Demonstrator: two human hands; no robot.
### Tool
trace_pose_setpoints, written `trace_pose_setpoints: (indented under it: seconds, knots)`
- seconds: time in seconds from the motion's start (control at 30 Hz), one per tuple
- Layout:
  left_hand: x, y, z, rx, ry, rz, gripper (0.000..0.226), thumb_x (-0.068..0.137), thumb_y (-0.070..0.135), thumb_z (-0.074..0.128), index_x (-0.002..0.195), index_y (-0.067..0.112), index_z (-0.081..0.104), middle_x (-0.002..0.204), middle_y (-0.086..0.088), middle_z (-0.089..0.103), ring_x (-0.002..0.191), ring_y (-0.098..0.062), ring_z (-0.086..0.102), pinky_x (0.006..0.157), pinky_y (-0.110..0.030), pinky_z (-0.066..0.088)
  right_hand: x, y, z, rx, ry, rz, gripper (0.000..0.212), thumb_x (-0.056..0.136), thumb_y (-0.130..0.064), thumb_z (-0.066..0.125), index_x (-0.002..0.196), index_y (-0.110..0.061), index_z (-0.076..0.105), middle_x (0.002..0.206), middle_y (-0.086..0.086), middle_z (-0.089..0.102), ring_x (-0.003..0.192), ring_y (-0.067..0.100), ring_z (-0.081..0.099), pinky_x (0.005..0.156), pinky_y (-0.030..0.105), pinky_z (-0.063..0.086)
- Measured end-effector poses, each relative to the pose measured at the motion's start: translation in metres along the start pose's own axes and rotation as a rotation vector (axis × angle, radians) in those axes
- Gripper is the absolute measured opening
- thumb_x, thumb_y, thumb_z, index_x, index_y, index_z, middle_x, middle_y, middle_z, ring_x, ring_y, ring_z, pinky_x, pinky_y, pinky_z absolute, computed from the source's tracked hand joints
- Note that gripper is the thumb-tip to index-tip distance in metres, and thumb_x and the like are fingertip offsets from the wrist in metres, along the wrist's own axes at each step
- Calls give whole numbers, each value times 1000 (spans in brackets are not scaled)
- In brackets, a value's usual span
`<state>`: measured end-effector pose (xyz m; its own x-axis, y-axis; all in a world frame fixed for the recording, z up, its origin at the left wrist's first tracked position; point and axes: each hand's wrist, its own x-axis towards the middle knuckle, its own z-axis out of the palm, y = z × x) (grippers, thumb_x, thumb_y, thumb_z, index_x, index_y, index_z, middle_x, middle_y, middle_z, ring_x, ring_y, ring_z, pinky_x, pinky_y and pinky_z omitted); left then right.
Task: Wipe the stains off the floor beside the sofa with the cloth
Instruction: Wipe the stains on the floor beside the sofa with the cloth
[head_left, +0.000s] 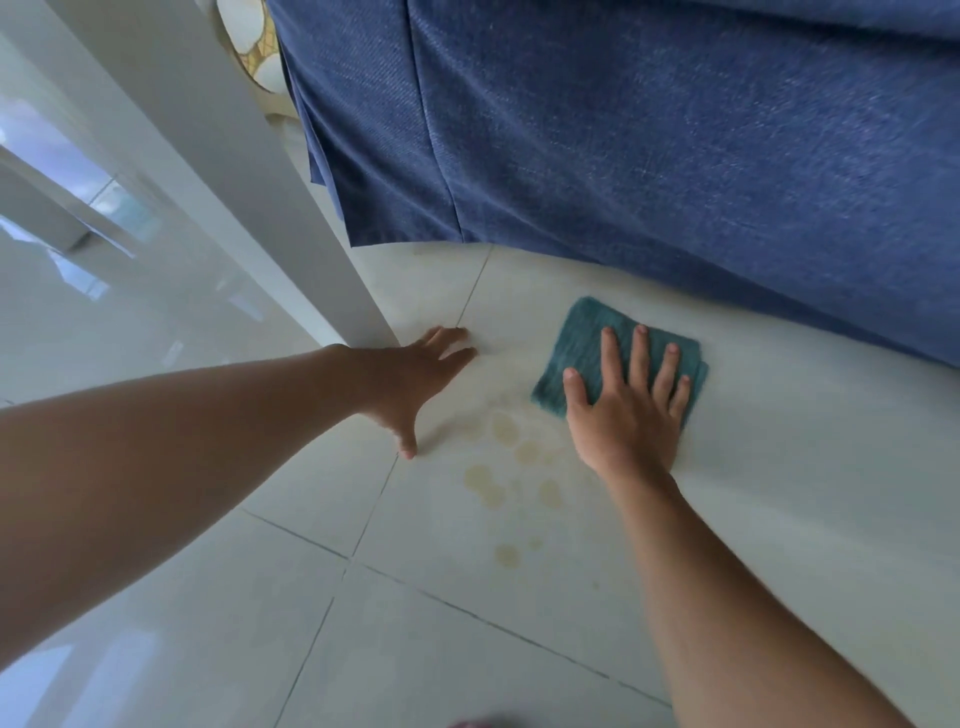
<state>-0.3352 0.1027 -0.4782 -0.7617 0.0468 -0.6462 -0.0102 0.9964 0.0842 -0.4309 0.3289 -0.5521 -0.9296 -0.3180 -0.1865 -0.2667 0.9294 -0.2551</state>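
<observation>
A folded teal cloth (587, 343) lies flat on the pale tiled floor (467, 623), just in front of the blue sofa (649, 130). My right hand (631, 405) presses down on the cloth with its fingers spread. Several yellowish round stains (504, 428) mark the tile just left of and below the cloth, between my two hands. My left hand (415, 382) rests flat on the floor left of the stains, fingers apart and holding nothing.
A white wall or door frame (249, 208) runs diagonally down the left, ending close to my left hand. The sofa's fabric skirt hangs to the floor across the top. Dark grout lines cross the tiles.
</observation>
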Motion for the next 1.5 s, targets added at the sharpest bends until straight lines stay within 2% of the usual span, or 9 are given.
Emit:
trace_pose_setpoints:
  seconds: [0.13,0.4,0.63,0.83,1.0,1.1,1.2,1.4,1.5]
  knots:
    - [-10,2,6,74,-14,11,145,64,47,89,157,7,-15,162,-14,-24,152,-30,-12,121,-32,16,-63,-2,10,31,56,112,74,93,-61,24,161,-31,17,171,4,7,155,38,1,124,53,-2]
    - [-18,5,15,89,-27,-15,145,64,47,89,156,10,-17,162,-11,-27,153,-29,-11,124,-38,16,4,-5,2,-88,-68,-241,69,97,-65,24,160,-39,10,171,-5,0,156,30,-8,125,50,-7]
    - [-23,10,16,121,-22,-24,144,65,46,89,157,9,-16,163,-13,-27,153,-29,-11,123,-38,19,-89,25,15,-1,158,113,72,94,-58,33,157,-23,32,167,9,24,153,41,16,123,57,12]
    - [-16,13,14,127,-43,-43,148,63,47,90,156,9,-18,162,-14,-28,153,-31,-11,123,-42,20,-86,15,19,-98,63,-176,71,94,-60,33,158,-29,29,169,4,20,155,37,13,125,53,7]
    - [-24,12,18,107,-40,-40,143,66,45,89,157,9,-16,163,-11,-27,153,-29,-11,123,-40,20,-128,27,22,-8,160,192,73,93,-54,39,156,-19,36,166,14,27,152,43,20,120,61,16]
    - [-17,10,12,102,-58,-54,152,59,50,91,156,9,-19,162,-12,-30,153,-31,-12,124,-41,17,-193,-19,40,26,111,4,77,89,-54,46,154,-14,39,164,18,29,150,48,21,119,65,19]
    - [-11,11,9,116,-52,-59,156,57,51,92,155,6,-20,161,-16,-30,153,-35,-11,124,-42,14,-167,-29,39,-8,65,-209,78,89,-59,46,157,-23,33,167,8,24,154,40,16,123,59,14]
    - [-24,6,23,-15,-9,-60,146,65,45,90,155,6,-19,163,-14,-27,153,-29,-9,122,-33,9,-116,10,29,-21,119,50,77,91,-59,39,158,-20,30,167,11,24,153,40,16,122,59,14]
    - [-22,3,22,-116,-4,-67,151,61,40,94,155,11,-21,163,-8,-29,154,-27,-4,121,-33,15,-161,-17,35,-16,74,-79,76,91,-57,42,157,-19,33,166,14,25,152,45,17,121,62,15]
